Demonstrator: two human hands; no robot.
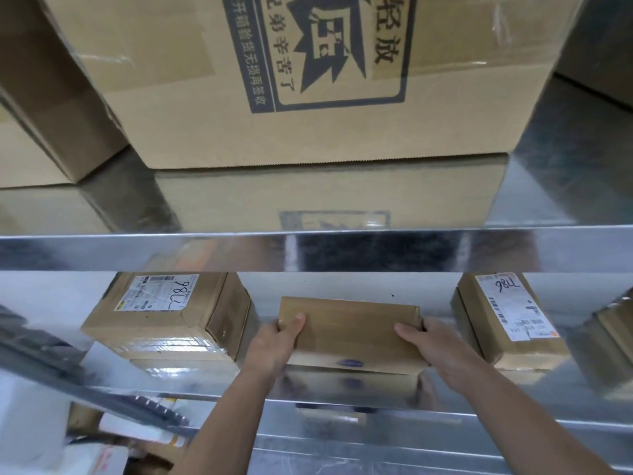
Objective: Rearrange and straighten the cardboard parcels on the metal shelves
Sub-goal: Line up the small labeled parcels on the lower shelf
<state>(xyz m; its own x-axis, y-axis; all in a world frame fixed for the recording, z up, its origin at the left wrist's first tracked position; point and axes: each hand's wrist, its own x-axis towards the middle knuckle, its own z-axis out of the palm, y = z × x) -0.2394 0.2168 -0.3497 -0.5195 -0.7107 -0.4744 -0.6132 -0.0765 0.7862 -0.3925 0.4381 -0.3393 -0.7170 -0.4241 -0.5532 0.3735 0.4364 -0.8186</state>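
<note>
Head view: the flat brown cardboard parcel (pixel 352 334) lies in the middle of the lower shiny metal shelf (pixel 212 385), long side facing you, held between your two hands. I can't tell if its base rests on the steel or sits just above it.

Your left hand (pixel 274 344) grips the parcel's left end. The thumb (pixel 296 322) lies flat on the top face near the corner, and the other fingers are curled round the end, out of sight. Your right hand (pixel 435 344) grips the right end the same way. Its thumb (pixel 409 332) points inward across the top, and its fingers (pixel 428 323) wrap the right edge. Both hands are clamped on the parcel, not loose.

The parcel is plain kraft board with glossy tape along the near edge and a small dark oval mark on the front face.

- **Neighbours:** A squarer taped cardboard parcel with a white label (pixel 164 320) sits to the left, turned at an angle. A labelled cardboard parcel with handwritten digits (pixel 507 323) sits to the right, also skewed. Both are apart from the one you hold.
- **Shelf:** The steel is mirror-like and shows reflections of the boxes.
- **Upper metal shelf (pixel 137 252):** It carries a large corrugated carton with dark printed characters (pixel 308 97). A plain brown carton (pixel 34 149) stands beside it on the left.
</note>
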